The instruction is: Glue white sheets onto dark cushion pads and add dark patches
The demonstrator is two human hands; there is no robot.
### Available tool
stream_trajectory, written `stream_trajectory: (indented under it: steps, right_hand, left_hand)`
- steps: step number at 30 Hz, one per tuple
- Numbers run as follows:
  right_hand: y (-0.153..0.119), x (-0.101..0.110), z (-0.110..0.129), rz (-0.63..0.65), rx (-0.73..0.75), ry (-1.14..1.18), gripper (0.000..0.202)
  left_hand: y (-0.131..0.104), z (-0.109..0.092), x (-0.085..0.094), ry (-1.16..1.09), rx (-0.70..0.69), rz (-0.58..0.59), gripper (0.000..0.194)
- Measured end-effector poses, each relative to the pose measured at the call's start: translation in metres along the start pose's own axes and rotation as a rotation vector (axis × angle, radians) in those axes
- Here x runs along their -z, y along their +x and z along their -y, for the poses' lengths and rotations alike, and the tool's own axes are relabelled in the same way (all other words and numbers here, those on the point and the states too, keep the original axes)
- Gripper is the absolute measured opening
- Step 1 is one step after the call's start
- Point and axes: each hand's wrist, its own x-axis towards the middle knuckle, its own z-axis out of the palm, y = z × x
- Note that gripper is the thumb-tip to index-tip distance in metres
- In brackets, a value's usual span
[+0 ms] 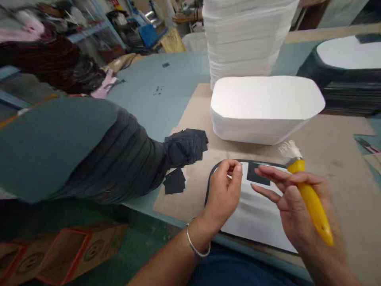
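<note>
My right hand (300,202) grips a yellow-handled brush (315,208) between thumb and palm, its pale, clumped bristles pointing up and away. Two of its fingers stretch over a small black square (258,173) lying on a white panel (253,210). Under that panel shows the rim of a dark, rounded piece (210,178). Above the panel's left part is my left hand (226,186), thumb and forefinger pinched together; whether something thin is between them I cannot make out. A bracelet circles the left wrist.
Left stands a leaning stack of dark rounded sheets (119,159), beside loose black squares (184,147). Beyond the panel sit a stack of white panels (264,103) and a taller white stack (247,39). Dark pieces (351,87) are piled at right, near scissors (369,146). Cardboard boxes (89,250) lie below left.
</note>
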Motion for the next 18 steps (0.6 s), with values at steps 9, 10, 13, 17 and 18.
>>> stream_trajectory:
  steps: [9,10,13,17,18]
  right_hand:
    - [-0.030,-0.048,0.020,0.139,-0.089,0.054,0.013]
    - [-0.033,-0.052,0.019,0.165,-0.126,0.082,0.013]
    - [-0.044,-0.064,0.012,0.265,-0.251,0.136,0.010]
    - [-0.048,-0.067,-0.010,0.385,-0.226,0.031,0.015]
    - [-0.047,-0.067,-0.018,0.428,-0.190,-0.040,0.019]
  left_hand:
    - [-0.051,-0.017,0.039,-0.160,0.037,0.028,0.019]
    - [-0.056,-0.015,0.045,-0.150,0.035,0.016,0.023]
    - [-0.071,-0.008,0.069,-0.091,0.046,-0.021,0.034]
    - [-0.088,-0.015,0.121,0.292,-0.139,-0.298,0.042]
    - [-0.092,-0.022,0.137,0.417,-0.238,-0.381,0.043]
